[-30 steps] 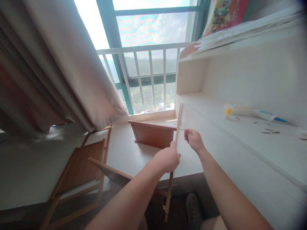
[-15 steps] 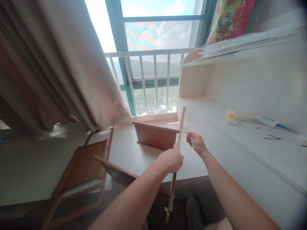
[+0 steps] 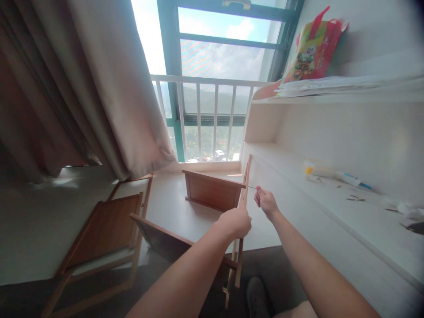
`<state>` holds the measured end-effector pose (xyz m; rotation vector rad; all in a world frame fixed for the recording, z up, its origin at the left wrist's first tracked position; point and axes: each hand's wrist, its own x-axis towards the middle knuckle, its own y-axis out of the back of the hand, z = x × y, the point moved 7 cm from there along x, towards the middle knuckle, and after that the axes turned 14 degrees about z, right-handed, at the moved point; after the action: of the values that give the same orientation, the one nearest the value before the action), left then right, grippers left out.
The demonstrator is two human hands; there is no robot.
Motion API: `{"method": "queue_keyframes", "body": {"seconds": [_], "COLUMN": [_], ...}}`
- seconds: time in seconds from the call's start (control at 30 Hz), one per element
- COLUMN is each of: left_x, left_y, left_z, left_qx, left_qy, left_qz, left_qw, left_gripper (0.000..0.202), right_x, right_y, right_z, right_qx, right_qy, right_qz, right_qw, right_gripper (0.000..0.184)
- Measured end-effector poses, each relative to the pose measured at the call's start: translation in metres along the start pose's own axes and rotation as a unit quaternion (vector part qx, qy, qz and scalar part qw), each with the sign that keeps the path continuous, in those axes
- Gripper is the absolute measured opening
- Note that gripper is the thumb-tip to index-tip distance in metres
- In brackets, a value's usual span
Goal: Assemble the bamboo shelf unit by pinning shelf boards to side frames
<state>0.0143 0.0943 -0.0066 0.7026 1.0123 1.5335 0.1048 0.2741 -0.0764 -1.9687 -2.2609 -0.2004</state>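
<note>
My left hand (image 3: 236, 221) is closed around a narrow wooden side rail (image 3: 247, 170) of a partly joined frame. Between the pinched fingers of my right hand (image 3: 265, 202) is a thin metal rod, like a hex key (image 3: 252, 187); its far tip meets the rail's outer face, and its grip end is hidden. A brown wooden panel (image 3: 213, 191) runs left from the rail near that point. Nearer to me, a second wooden panel (image 3: 162, 236) slants off the same rail, partly covered by my left forearm.
Another wooden frame with a panel (image 3: 106, 229) leans at the left, under a curtain (image 3: 115, 88). On the white ledge (image 3: 298, 190) at right lie small metal pieces (image 3: 356, 198) and a blue-tipped tube (image 3: 353, 179). A red bag (image 3: 313, 51) stands on the shelf above. Window bars (image 3: 215, 119) are ahead.
The view has tilted up slightly, showing more of the window and bag. My left hand stays on the rail; my right hand keeps the rod at the rail, its fingers slightly turned.
</note>
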Motion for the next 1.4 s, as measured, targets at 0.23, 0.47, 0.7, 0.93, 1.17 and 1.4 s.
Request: {"method": "queue_keyframes", "body": {"seconds": [0.23, 0.47, 0.7, 0.93, 1.17, 1.4], "left_x": [0.0, -0.001, 0.001, 0.007, 0.013, 0.011], "left_y": [0.002, 0.005, 0.003, -0.002, 0.0, 0.015], "left_z": [0.0, 0.001, 0.0, -0.003, -0.008, -0.006], "left_qx": [-0.001, -0.008, -0.022, -0.021, -0.009, -0.014], "left_qy": [0.003, -0.006, -0.015, -0.019, -0.015, -0.018], "left_qz": [-0.001, -0.004, 0.001, 0.005, 0.029, 0.064], "left_qw": [1.0, 1.0, 1.0, 1.0, 0.999, 0.998], "left_gripper": [0.051, 0.055, 0.053, 0.05, 0.057, 0.062], "right_x": [-0.001, -0.006, -0.007, -0.051, -0.097, -0.127], "right_y": [-0.002, -0.001, 0.025, 0.065, 0.106, 0.138], "right_z": [-0.002, -0.006, 0.0, -0.029, -0.098, -0.153], "right_qx": [0.016, 0.091, 0.168, 0.196, 0.161, 0.141], "right_qy": [-0.024, -0.033, -0.068, -0.067, -0.013, 0.004], "right_qz": [0.007, 0.013, 0.057, 0.051, 0.068, 0.075], "right_qw": [1.0, 0.995, 0.982, 0.977, 0.985, 0.987], "right_gripper": [0.057, 0.05, 0.036, 0.027, 0.017, 0.017]}}
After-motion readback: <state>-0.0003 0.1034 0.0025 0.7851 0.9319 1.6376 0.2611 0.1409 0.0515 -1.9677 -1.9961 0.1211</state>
